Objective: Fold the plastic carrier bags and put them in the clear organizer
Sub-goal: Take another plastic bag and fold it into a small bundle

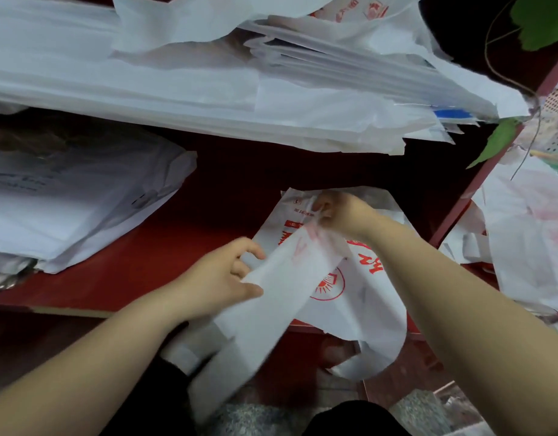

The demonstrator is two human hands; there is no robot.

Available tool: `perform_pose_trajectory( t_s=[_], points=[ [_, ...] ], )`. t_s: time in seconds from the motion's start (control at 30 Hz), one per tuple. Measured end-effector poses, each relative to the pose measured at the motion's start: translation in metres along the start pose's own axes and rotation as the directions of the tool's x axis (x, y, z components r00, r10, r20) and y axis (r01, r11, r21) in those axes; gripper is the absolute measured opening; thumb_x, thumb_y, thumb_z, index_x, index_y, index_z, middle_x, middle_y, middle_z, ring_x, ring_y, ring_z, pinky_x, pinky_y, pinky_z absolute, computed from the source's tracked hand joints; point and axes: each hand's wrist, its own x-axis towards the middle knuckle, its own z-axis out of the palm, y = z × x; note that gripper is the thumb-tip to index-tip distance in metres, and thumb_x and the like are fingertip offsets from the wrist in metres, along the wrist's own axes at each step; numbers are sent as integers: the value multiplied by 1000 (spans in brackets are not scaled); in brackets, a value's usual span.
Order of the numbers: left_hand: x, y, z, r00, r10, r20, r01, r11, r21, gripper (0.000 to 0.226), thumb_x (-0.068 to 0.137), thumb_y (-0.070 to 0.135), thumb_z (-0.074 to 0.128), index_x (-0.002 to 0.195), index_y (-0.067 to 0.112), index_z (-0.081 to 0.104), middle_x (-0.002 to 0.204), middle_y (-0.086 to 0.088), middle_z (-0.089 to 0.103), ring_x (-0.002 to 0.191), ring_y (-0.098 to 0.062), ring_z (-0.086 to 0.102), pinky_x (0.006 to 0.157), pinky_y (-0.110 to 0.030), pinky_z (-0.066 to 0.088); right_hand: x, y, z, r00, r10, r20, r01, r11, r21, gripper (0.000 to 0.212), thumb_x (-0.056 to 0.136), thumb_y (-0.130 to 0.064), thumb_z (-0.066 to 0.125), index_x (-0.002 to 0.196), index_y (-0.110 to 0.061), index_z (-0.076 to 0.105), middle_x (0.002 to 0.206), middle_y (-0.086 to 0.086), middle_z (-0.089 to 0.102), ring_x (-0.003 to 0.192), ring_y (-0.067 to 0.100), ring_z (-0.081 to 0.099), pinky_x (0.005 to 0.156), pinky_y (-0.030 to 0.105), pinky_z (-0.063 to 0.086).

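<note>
The person holds one white carrier bag (271,297) that is folded into a long thin strip. The strip lies slanted. Its far end is up at the right hand (340,212). From there it runs down past the left hand (221,275), and its loose end hangs off the near edge of the red bench (145,262), close to the person's body.

The right hand is curled and pinches the far end of the strip, though it looks a bit blurry there. The left hand pinches the side of the strip near its middle, thumb below and fingers above. The left hand is nearer to the person and the right hand reaches further out.

Under both hands a second bag with red print (366,294) lies flat on the bench, and its handles droop over the near edge.

I think the next step is to fold the strip shorter, end to end. The loose end hangs on the near side of the left hand, so the left hand is closer to it.

More white bags lie in a pile beyond the hands (208,89), a pile left of the left hand (82,199) and a pile right of the right hand (529,231). I cannot see the clear organizer.
</note>
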Motion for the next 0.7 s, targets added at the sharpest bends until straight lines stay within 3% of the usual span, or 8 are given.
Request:
perform_pose_trajectory(
  t_s=[0.07,0.17,0.27,0.4,0.47,0.53,0.63,0.7],
  points=[
    [-2,0,6,999,32,37,-35,998,60,26,81,8,67,86,32,57,52,10,38,42,-2,35,47,-10,29,18,-12,5,998,-54,-10,52,988,-145,33,91,-15,45,123,-20,52,126,-1,55,119,19,48,102,29,27],
    [-3,-6,7,997,44,70,-58,974,217,17,85,20,64,98,32,67,61,10,40,49,2,43,53,-11,32,39,-25,20,991,-127,-43,116,971,-210,33,91,-12,45,122,-23,52,127,2,53,124,23,40,102,30,26],
    [-5,-10,5,987,12,160,-71,926,370,32,92,21,53,119,39,56,77,15,41,79,2,40,72,-8,30,45,-33,37,993,-121,-12,117,977,-179,38,90,-8,46,125,-23,50,132,6,45,127,28,29,101,31,28],
    [-7,-14,2,964,-85,253,-35,900,435,61,89,3,39,131,46,38,104,20,36,112,-11,23,88,-13,17,27,-30,49,973,-221,-60,204,956,-210,49,90,-18,51,138,-18,38,146,4,34,136,23,23,110,32,13],
    [-6,-15,2,965,-45,257,-84,877,473,62,89,3,38,130,50,35,105,23,35,112,-9,21,85,-10,14,4,-24,52,941,-296,-166,278,953,-121,46,85,-15,49,130,-7,48,138,12,45,129,30,38,109,42,27],
    [-7,-17,3,964,69,258,-196,840,505,56,91,9,40,122,55,32,99,25,39,102,1,25,83,-6,14,-28,-18,54,903,-359,-235,361,932,-37,46,75,-13,37,111,1,61,116,18,62,107,35,58,94,44,43],
    [-10,-20,7,933,237,271,-348,786,511,42,88,22,43,121,47,49,90,18,51,89,11,33,87,1,10,-81,-6,59,886,-424,-187,437,899,34,50,65,-13,32,100,1,65,100,15,68,93,31,65,85,31,45],
    [-13,-24,12,908,338,247,-418,731,539,44,73,30,44,111,39,64,72,23,41,77,10,33,80,-3,20,-110,3,65,871,-472,-136,482,875,46,51,64,-15,35,102,-2,65,98,12,69,94,28,64,85,27,47]
  ],
)
